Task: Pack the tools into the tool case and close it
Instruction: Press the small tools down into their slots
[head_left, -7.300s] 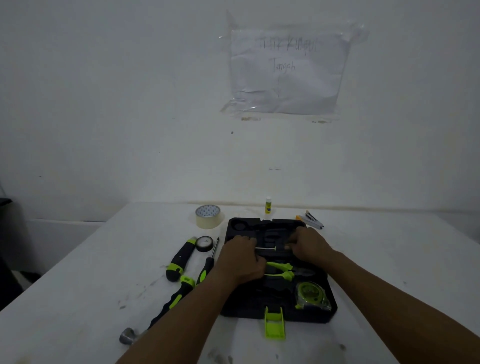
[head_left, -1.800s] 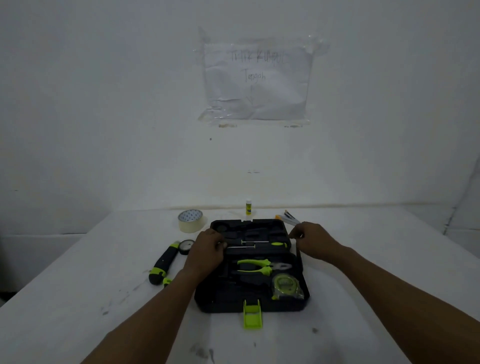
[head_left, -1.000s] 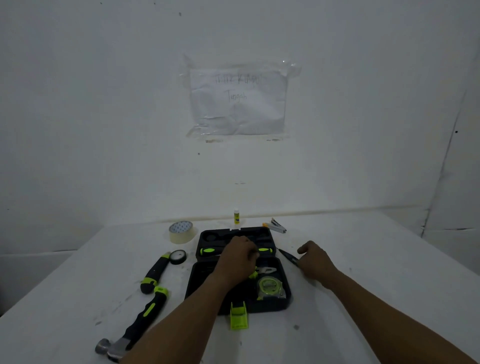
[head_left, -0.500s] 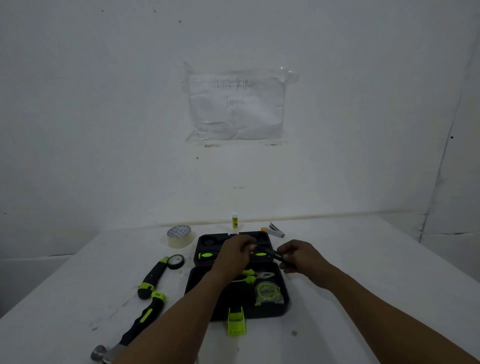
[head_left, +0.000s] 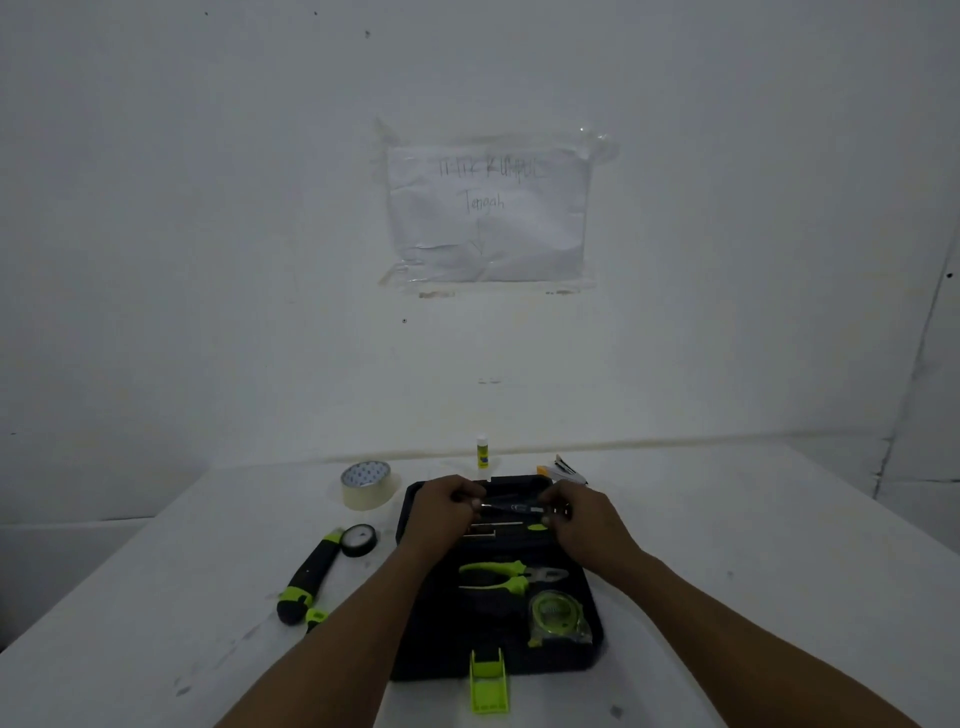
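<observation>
here both hands' fingers pinch a slim dark tool (head_left: 511, 507) by its ends, left hand (head_left: 444, 512) and right hand (head_left: 584, 517), above the open tool case (head_left: 415, 652).

Wall paper (head_left: 488, 208): "Tengah" (top line faint)

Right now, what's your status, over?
Both hands grip slim tool over open case. Pliers, tape measure packed. Nothing blocking.
</observation>
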